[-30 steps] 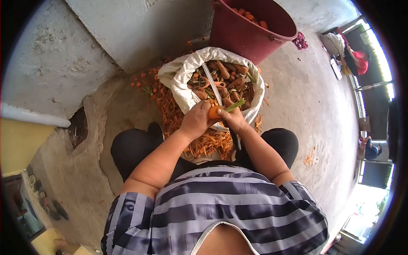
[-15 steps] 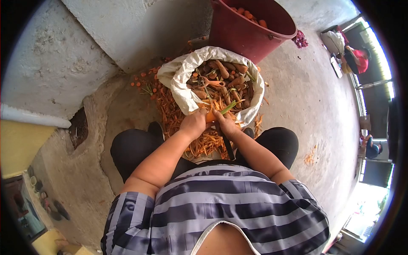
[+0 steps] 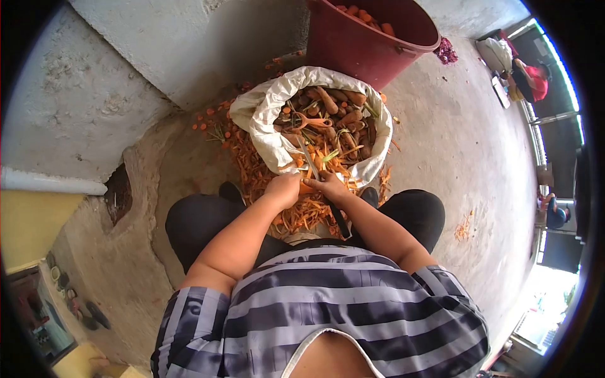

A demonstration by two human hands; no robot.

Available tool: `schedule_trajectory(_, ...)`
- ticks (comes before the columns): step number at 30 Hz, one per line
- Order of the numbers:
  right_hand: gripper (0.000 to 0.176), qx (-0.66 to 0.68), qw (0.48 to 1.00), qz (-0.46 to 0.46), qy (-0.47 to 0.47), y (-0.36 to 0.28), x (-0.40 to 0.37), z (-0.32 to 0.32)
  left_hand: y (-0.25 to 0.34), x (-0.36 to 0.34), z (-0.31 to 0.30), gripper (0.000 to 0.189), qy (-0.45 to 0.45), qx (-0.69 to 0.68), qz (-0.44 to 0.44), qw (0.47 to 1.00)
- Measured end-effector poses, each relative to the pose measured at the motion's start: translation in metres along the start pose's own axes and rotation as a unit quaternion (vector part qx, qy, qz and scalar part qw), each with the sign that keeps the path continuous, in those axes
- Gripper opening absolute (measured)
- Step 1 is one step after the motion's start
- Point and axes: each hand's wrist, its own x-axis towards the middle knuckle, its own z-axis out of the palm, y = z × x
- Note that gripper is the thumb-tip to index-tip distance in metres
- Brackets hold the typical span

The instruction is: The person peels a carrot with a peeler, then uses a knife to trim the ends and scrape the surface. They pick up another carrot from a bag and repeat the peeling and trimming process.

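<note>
My left hand (image 3: 283, 189) is closed around an orange carrot (image 3: 307, 186), mostly hidden by the fingers. My right hand (image 3: 334, 188) grips a knife (image 3: 310, 157), its blade angled up and left over the sack's near edge and its dark handle end showing below the wrist. Both hands meet just in front of an open white sack (image 3: 265, 135) with a rolled rim. Unpeeled carrots (image 3: 350, 120) fill it, and an orange peeler (image 3: 311, 121) lies on top of them. A short green-topped piece (image 3: 329, 155) shows just beyond my right fingers.
Orange peelings (image 3: 309, 211) are heaped between my legs and around the sack. Behind it stands a large dark red tub (image 3: 365, 44) holding orange carrots. Cut carrot rounds (image 3: 210, 112) lie at the left by the wall. Two other people (image 3: 537, 82) are far off at the right.
The green stem that stuck out from the carrot in my hands is gone from there. My hands have lowered slightly, and the knife blade now shows clearly, pointing away from me.
</note>
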Motion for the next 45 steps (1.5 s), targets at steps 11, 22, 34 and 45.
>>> schedule_trajectory(11,0.027,0.239,0.901,-0.253,0.261,-0.206,0.020,-0.137,-0.063,0.095,-0.044,0.064,-0.005,-0.176,-0.069,0.982)
schedule_trajectory(22,0.055,-0.284,0.897,-0.234,0.246,-0.089,0.082,-0.127,-0.073,0.188,0.026,0.018,0.044,0.171,0.021,0.984)
schedule_trajectory(34,0.039,-0.549,0.816,-0.162,0.081,0.007,0.172,-0.114,-0.095,0.179,0.015,0.032,0.166,0.097,0.006,0.981)
schedule_trajectory(45,0.026,-0.503,0.852,-0.061,0.128,-0.018,0.204,-0.074,-0.065,0.130,-0.075,0.034,0.368,-0.315,-0.124,0.866)
